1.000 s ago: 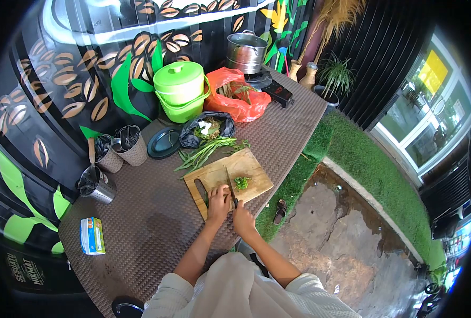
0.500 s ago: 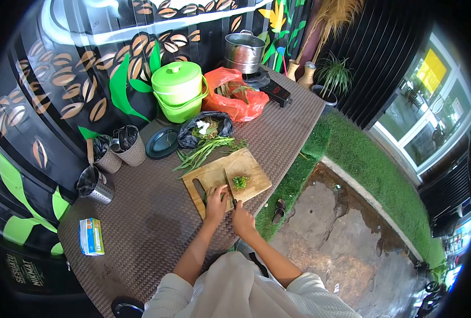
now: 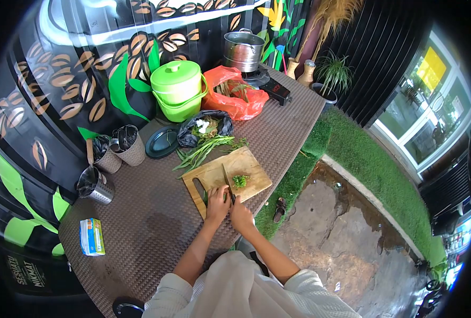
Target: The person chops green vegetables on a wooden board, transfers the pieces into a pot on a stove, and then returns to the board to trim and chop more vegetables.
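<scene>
A wooden cutting board (image 3: 252,159) lies at an angle near the table's front edge. My right hand (image 3: 240,216) is closed around the handle of a knife (image 3: 225,174), its blade pointing away from me across the board. Just left of the blade, my left hand (image 3: 216,206) presses with bent fingers on green stalks (image 3: 205,197), mostly hidden beneath it. A small heap of chopped greens (image 3: 240,181) sits to the right of the blade. Beyond the board lie long uncut green stalks (image 3: 206,152).
Behind the board stand a black plastic bag (image 3: 189,139) of scraps, a dark plate (image 3: 162,143), a lime-green bucket (image 3: 177,93) and a red bag (image 3: 248,108). A steel pot (image 3: 243,53) rests on a portable stove (image 3: 275,91). Utensil holders (image 3: 129,147) and a blue-white packet (image 3: 91,237) are left.
My right hand has shifted slightly up and left, nearer my left hand, with the knife. My left hand stays almost in place on the board.
</scene>
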{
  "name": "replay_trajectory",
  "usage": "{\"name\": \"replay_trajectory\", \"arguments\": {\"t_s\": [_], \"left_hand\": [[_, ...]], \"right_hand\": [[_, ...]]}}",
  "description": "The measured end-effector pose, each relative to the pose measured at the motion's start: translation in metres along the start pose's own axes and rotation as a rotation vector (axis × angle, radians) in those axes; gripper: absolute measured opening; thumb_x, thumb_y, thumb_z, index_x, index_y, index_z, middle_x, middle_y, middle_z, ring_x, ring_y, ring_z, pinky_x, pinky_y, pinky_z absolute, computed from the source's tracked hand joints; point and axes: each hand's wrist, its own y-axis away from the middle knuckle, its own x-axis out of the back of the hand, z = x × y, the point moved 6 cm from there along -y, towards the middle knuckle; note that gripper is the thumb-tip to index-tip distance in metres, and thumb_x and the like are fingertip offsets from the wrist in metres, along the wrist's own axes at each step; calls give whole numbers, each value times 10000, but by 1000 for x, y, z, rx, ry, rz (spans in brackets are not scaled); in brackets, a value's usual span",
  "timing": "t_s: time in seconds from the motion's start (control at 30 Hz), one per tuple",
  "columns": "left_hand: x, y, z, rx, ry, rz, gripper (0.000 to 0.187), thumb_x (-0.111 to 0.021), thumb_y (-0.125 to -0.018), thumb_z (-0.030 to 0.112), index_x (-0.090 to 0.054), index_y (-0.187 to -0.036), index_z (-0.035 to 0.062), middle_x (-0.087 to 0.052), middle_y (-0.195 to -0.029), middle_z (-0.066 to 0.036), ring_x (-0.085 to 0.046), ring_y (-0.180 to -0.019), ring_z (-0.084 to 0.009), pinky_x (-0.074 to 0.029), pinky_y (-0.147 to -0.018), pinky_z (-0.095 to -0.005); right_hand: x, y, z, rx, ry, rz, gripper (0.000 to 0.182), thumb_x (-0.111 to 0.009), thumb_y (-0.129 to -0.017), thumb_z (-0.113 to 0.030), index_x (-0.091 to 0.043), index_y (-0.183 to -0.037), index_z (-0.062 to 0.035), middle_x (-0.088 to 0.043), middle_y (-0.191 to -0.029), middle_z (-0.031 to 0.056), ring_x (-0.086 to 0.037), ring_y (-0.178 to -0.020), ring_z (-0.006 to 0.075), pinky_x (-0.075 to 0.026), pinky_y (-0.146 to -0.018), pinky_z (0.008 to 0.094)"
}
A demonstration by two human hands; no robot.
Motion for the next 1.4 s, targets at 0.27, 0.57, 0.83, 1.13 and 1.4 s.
{"name": "replay_trajectory", "arguments": {"t_s": [0.27, 0.57, 0.83, 1.13, 1.4], "left_hand": [[-1, -4, -6, 118, 118, -21, 291, -610, -784, -71, -569, -1062, 3, -652, -857, -134, -606, -845, -294, -461, -793, -398], [-8, -4, -20, 267, 286, -25, 180, -607, -818, -26, -572, -988, 20, -642, -831, -132, -584, -800, -312, -431, -806, -414], [5, 3, -4, 32, 51, 28, 241, -605, -816, -7, -580, -1052, 29, -644, -873, -120, -566, -876, -306, -408, -848, -417], [4, 5, -7, 104, 98, 5, 183, -581, -831, -13, -575, -1009, 28, -652, -891, -114, -560, -920, -313, -417, -843, -427], [2, 6, -10, 161, 138, -21, 120, -596, -843, 24, -567, -958, 47, -635, -878, -87, -528, -924, -301, -375, -882, -425]], "right_hand": [[14, 13, 0, 10, 32, -72, 422, -451, -932, -217, -325, -1265, 10, -647, -885, 298, -648, -849, 449, -517, -744, 530], [4, -14, 7, 38, -14, -34, 348, -456, -938, -241, -353, -1147, 18, -630, -861, 320, -629, -812, 484, -506, -720, 555], [3, 13, -5, -9, 14, -54, 333, -468, -915, -183, -356, -1165, 7, -632, -892, 316, -632, -848, 472, -505, -744, 551], [9, 3, 1, 98, 55, -19, 312, -475, -913, -192, -369, -1114, 21, -636, -855, 304, -631, -836, 477, -511, -721, 551], [9, -6, -1, 70, 22, -21, 311, -461, -917, -196, -374, -1133, 11, -641, -858, 297, -640, -809, 470, -516, -714, 544]]}}
